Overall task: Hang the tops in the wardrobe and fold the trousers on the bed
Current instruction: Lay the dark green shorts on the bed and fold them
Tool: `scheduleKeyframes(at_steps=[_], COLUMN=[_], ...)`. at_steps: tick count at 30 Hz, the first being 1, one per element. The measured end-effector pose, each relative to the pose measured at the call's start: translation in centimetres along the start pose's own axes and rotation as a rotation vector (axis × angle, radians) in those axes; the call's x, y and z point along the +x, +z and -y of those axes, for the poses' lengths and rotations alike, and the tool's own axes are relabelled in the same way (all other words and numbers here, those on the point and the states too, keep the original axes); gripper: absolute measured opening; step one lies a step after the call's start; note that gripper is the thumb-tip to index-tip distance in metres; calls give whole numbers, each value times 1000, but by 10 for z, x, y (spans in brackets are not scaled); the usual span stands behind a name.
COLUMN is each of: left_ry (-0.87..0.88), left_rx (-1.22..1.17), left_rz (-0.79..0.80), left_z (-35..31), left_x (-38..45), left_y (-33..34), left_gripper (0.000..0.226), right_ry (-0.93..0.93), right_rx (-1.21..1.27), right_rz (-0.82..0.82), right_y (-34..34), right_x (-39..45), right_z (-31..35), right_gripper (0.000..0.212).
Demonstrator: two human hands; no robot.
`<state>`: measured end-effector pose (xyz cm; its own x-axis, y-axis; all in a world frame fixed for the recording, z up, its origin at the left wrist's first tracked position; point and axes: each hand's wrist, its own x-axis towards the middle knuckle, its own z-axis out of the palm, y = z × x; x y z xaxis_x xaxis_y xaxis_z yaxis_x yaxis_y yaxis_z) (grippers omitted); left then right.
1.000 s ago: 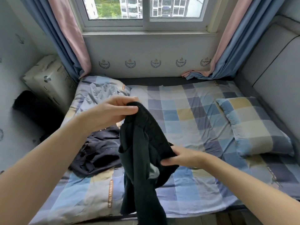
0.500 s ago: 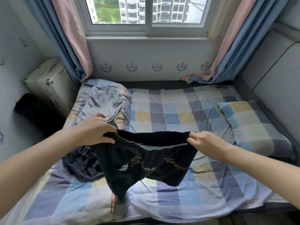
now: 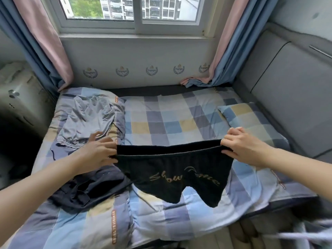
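Head cam showed a pair of black shorts (image 3: 172, 175) stretched out flat between both hands, held by the waistband above the bed (image 3: 179, 123). L hand (image 3: 98, 155) pinched the waistband's left end, thumb under and fingers curled over the fabric; that hand was a bit blurred, so exact finger placement was hard to read. R hand (image 3: 242, 150) had its grip clamped on the waistband's right end, fingers curled round the edge. Waistband was pulled taut and roughly level btwn the two hands. Both short legs hung down toward the near edge of the bed, and gold script lettering ran across the front; it possibly read "Show Time", though the second word wasn't clear.

Under and just left of the L hand lay a crumpled dark navy garment (image 3: 86, 191) on the checked quilt (image 3: 161, 221). Further back on the left, a grey garment (image 3: 88, 121) was spread loosely over a checked pillow (image 3: 118, 105). A second checked pillow (image 3: 251, 121) sat on the right side, near the grey padded headboard (image 3: 287, 105). Behind the bed were a window (image 3: 133, 11) and pink-and-blue curtains (image 3: 45, 42) on both sides.
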<state>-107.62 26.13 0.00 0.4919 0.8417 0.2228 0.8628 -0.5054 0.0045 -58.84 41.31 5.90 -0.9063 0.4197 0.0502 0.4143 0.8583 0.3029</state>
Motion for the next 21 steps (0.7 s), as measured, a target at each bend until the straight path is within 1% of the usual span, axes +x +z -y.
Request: scheduleKeyframes(at_steps=[2,3,4,5,6,7,10,12,13,14,15,16,18,19,20,21], left_ry=[-120,-167,-215,-262,-322,-401,-686,-803,-819,-784,-684,-550,-282,-174,-99,-61], left_rx=[-24,-68,-139,-218,-284,-343,-518,-633,-677,-689,-649,-570,-404,-315,-207,-117], left_rz=[-75,-102,-135,-181,-235,-301,-435,-469,-461,-419,-354,-264,-76,3,69,119], left_z=[-3,-6,-11,-16,-20,-24,-34,-42,-47,-52,-57,-62,-68,-70,-73,-80], left_x=[9,15,21,29,36,44,69,87,95,100,102,105,109,107,106,111], left_y=[4,4,3,3,1,2,9,15,19,20,21,24,32,33,35,39], left_gripper=[28,30,27,20,14,12,16,22,25,28,31,33,38,40,40,38], right_ry=[119,171,220,268,294,322,502,613,640,652,637,591,411,307,199,85], right_rx=[38,64,113,187,292,426,827,1008,1082,1143,1160,1134,965,856,758,649], right_rz=[-76,-98,-106,-96,-76,-53,-9,-73,-108,-132,-131,-113,-41,-1,49,85], right_y=[-2,-2,0,1,2,2,4,11,15,19,25,31,44,50,57,65], right_x=[-13,-18,-22,-24,-25,-26,-24,-24,-24,-25,-27,-30,-40,-43,-48,-56], right_z=[-4,-5,-6,-9,-11,-15,-21,-25,-30,-33,-38,-47,-69,-76,-85,-97], right_gripper=[22,17,11,11,11,10,13,6,4,8,13,18,23,22,19,16])
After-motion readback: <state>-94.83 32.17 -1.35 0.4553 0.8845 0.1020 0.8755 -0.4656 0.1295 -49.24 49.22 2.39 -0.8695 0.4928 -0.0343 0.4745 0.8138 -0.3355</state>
